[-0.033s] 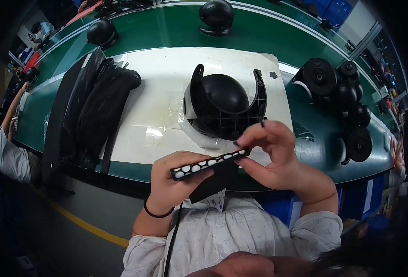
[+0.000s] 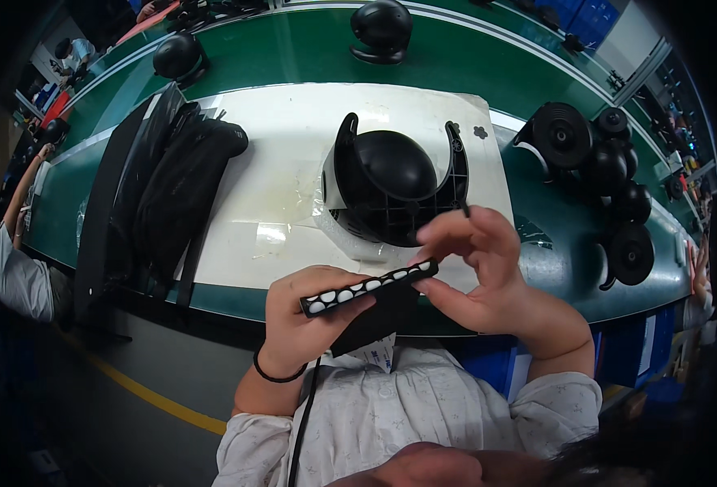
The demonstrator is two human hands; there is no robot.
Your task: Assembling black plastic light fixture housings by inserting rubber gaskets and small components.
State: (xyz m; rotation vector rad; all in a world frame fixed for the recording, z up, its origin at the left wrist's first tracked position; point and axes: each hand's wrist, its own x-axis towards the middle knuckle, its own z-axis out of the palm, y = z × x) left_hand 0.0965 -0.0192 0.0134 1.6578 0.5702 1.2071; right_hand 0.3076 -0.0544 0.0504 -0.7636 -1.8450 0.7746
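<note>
My left hand [image 2: 301,312] is wrapped round the near end of a narrow black strip with white round spots [image 2: 372,286]. At the strip's far end my right hand [image 2: 480,268] closes, thumb below and a fingertip at its upper edge. A dark flat sheet [image 2: 387,312] hangs under the strip; whether they are joined I cannot tell. Beyond my hands a round black plastic housing with two upright curved arms [image 2: 395,166] rests on clear wrap [image 2: 346,237]. A small black flower-shaped piece [image 2: 480,131] lies to its right.
Black fabric bags [image 2: 184,183] lie at the left of the white work mat [image 2: 285,122]. Several round black parts [image 2: 565,134] are grouped on the green bench at right. Two black housings stand farther back, one in the middle [image 2: 380,31]. A person [image 2: 21,272] is at far left.
The fingers of my right hand have shifted slightly at the strip's end. A small dark bit by the fingertip no longer shows. My left hand stays nearly still.
</note>
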